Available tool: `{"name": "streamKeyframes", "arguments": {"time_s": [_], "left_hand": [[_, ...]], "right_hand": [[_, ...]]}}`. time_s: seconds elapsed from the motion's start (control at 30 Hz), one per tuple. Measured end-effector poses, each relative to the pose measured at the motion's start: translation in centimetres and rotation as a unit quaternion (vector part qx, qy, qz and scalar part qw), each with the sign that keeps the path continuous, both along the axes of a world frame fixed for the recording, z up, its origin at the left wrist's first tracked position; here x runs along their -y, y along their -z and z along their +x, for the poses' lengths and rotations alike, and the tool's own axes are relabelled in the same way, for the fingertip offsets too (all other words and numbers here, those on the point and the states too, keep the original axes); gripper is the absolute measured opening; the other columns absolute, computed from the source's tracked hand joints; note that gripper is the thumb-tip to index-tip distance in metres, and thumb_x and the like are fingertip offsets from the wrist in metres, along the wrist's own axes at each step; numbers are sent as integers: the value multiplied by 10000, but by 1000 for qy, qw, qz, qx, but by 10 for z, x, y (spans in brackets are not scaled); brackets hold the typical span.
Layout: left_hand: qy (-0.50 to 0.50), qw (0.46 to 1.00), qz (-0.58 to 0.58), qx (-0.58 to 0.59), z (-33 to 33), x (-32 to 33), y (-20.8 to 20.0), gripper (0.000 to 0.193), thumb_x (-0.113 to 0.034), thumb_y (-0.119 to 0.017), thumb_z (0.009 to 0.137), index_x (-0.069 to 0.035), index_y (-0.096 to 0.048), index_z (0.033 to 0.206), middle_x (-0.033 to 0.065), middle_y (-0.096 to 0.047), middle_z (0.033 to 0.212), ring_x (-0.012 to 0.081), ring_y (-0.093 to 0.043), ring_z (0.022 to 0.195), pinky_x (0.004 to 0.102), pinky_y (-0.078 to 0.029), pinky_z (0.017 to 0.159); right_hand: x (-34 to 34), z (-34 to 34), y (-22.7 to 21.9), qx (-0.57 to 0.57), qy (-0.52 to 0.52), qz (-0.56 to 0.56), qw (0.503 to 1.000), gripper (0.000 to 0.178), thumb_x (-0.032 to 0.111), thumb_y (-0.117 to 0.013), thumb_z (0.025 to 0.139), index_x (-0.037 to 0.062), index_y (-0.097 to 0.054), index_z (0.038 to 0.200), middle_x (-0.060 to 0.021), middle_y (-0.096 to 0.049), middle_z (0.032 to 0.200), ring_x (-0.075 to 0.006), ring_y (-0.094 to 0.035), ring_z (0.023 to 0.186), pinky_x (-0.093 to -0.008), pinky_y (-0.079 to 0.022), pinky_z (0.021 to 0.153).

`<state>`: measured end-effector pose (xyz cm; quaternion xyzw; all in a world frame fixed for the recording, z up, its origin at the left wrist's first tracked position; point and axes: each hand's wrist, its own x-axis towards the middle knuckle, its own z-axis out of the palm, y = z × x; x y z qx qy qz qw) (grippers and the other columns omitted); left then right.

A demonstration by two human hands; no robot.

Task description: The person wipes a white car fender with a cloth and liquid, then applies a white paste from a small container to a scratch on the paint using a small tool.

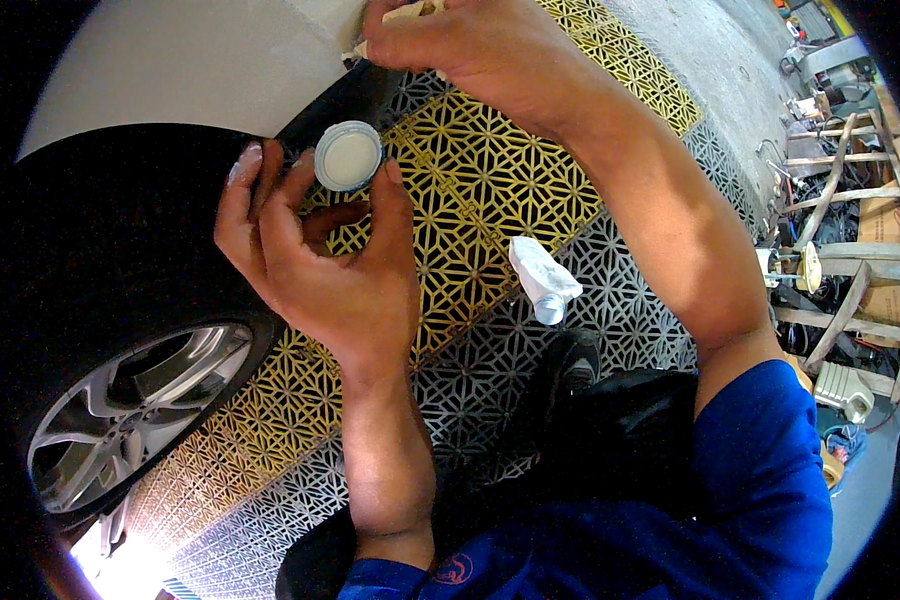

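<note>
Between the thumb and fingers of my left hand (335, 270) is a small round cap (349, 158), its open side up and whitish paste or liquid inside. Pale dust marks one of that hand's fingertips. My right hand (470, 50), at the top of the view, closes round a pale yellow cloth or pad (415, 12) beside the lower edge of a light-coloured car body panel (190, 70). That hand's fingertips are partly cut off by the view's edge. The cap is held just below the panel, in front of the dark wheel arch (120, 230).
A car wheel (140, 410) stands at the lower left, near a bright light (120, 570). On the yellow-and-grey grid floor (470, 200) lies a white bottle or tube (542, 275) by my shoe (575, 360). A wooden rack (850, 240) with clutter stands at the right.
</note>
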<state>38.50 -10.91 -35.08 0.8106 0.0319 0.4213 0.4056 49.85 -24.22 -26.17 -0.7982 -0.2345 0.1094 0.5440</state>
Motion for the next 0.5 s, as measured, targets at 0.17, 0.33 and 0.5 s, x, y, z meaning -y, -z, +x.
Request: {"name": "streamKeyframes", "arguments": {"time_s": [0.17, 0.33, 0.5], "left_hand": [[-7, 1000, 10, -5, 0, -1, 1, 451, -50, -882, 755, 82, -650, 1118, 166, -441, 1420, 316, -595, 1274, 265, -641, 762], [-10, 1000, 27, -3, 0, -1, 1, 470, -44, -882, 756, 82, -637, 1138, 178, -411, 1441, 332, -587, 1285, 282, -649, 784], [-11, 999, 24, 32, 4, -2, 8, 492, -7, -878, 746, 90, -618, 1152, 192, -371, 1463, 344, -589, 1274, 305, -660, 801]], "right_hand": [[-1, -3, -5, -18, 14, -15, 1000, 224, 162, -679, 900, -43, -681, 990, -37, -660, 810, -84, -563, 687, -282, -459, 579], [3, 2, 1, 2, 5, -11, 1000, 249, 179, -692, 893, -52, -683, 985, -54, -668, 807, -99, -583, 686, -286, -471, 589], [0, -2, -3, 16, -25, -48, 998, 241, 169, -685, 900, -56, -687, 985, -71, -678, 815, -134, -616, 694, -307, -500, 616]]}}
